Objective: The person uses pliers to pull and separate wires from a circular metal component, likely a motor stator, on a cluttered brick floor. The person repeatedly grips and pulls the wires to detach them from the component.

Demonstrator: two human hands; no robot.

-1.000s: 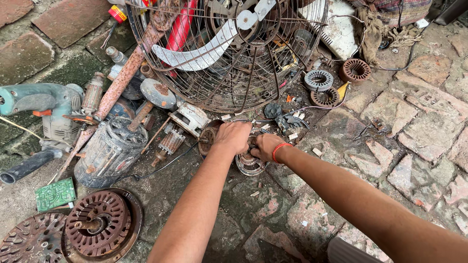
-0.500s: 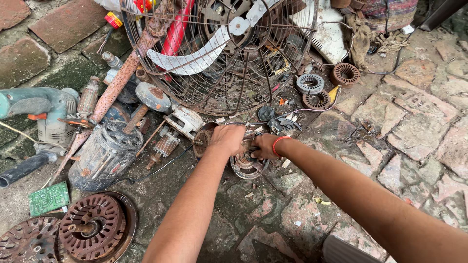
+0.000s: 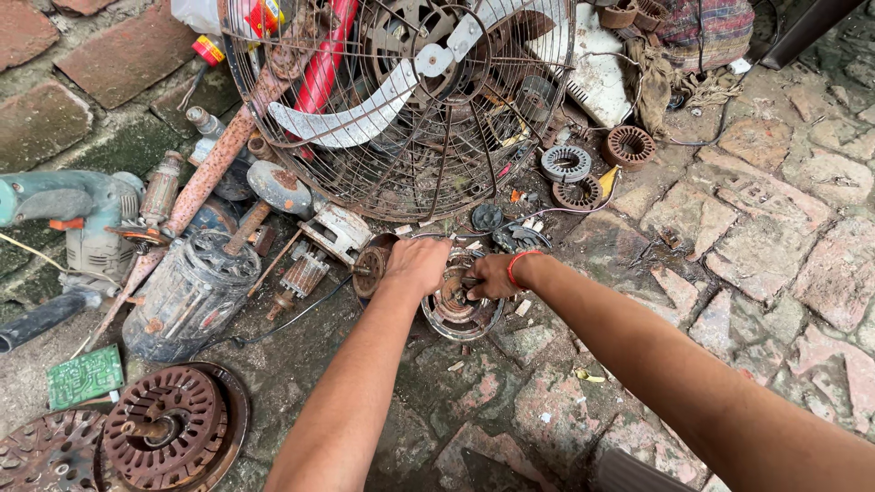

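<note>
A rusty round motor housing (image 3: 458,316) lies on the wet stone floor in the middle of the view. My left hand (image 3: 417,264) grips its upper left rim. My right hand (image 3: 489,277), with a red band at the wrist, is closed on the centre of the housing; what its fingers pinch is hidden. A small rusty disc (image 3: 371,266) lies just left of my left hand. A big rusty fan cage (image 3: 401,100) with a pale blade stands right behind both hands.
A grey motor (image 3: 187,296), a teal power tool (image 3: 77,214) and a rusty pipe (image 3: 196,196) lie at left. Rusty rotor plates (image 3: 169,437) and a green circuit board (image 3: 84,376) sit at bottom left. Copper-wound stators (image 3: 597,159) lie at right of the cage.
The view has shifted slightly. Both hands stay on the motor housing, with only small movement of the fingers.
</note>
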